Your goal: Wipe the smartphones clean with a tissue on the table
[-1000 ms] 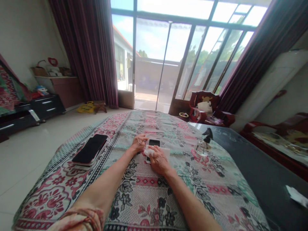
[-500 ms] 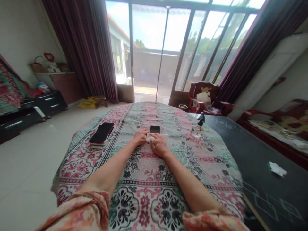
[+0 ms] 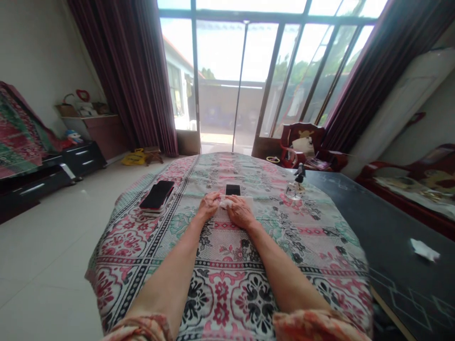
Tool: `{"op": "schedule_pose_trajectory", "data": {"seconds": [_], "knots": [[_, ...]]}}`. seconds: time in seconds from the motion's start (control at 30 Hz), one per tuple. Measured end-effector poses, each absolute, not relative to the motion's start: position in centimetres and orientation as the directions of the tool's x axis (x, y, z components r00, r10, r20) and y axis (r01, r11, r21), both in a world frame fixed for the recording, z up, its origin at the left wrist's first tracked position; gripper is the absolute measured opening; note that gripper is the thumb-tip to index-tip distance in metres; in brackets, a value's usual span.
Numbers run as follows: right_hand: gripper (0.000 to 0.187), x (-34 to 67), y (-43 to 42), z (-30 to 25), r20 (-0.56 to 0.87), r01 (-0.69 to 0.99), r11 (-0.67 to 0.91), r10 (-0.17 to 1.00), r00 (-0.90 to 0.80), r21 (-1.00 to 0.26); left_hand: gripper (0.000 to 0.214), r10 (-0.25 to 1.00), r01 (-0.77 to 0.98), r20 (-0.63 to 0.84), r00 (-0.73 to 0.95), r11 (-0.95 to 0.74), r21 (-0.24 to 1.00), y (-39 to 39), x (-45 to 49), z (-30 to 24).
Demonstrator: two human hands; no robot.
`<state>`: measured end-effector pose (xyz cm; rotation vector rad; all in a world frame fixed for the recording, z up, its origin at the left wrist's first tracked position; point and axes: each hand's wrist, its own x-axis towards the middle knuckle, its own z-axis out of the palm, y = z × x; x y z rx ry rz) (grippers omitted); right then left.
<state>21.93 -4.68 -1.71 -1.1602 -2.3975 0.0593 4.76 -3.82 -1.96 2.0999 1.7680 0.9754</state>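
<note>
My left hand [image 3: 209, 206] and my right hand [image 3: 241, 211] are close together near the middle of the cloth-covered table. Between them is a crumpled white tissue [image 3: 225, 203]; the fingers of both hands are closed on it. Just beyond the hands lies a phone [image 3: 233, 190] with a dark screen, its near part hidden by my right hand. A flat white piece [image 3: 250, 201] shows beside my right hand; I cannot tell what it is. To the left rests a stack of dark-screened phones or tablets [image 3: 157, 195].
A clear bottle with a black spray top [image 3: 299, 176] stands on the right of the patterned tablecloth [image 3: 241, 255]. A dark table [image 3: 341, 208] adjoins on the right, with a crumpled white paper [image 3: 424, 249] on it. A red wooden chair [image 3: 302, 137] stands behind.
My left hand has drawn back from the phone's left edge to the tissue, and its fingers have closed. My right hand stays at the tissue. The whole view has shifted slightly.
</note>
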Motion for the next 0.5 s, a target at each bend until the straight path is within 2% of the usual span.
{"op": "schedule_pose_trajectory", "data": {"seconds": [0.27,0.5], "knots": [[0.039,22.1,-5.8,-1.6,0.392,0.728,0.649,0.742,-0.543,-0.220,0.048,0.921,0.814,0.382,0.076,-0.279,0.509,-7.3,5.1,-3.1],[0.041,22.1,-5.9,-1.3,0.371,0.740,0.630,0.762,-0.531,-0.236,0.048,0.935,0.835,0.354,0.030,-0.218,0.505,-9.9,5.0,-3.9]]}}
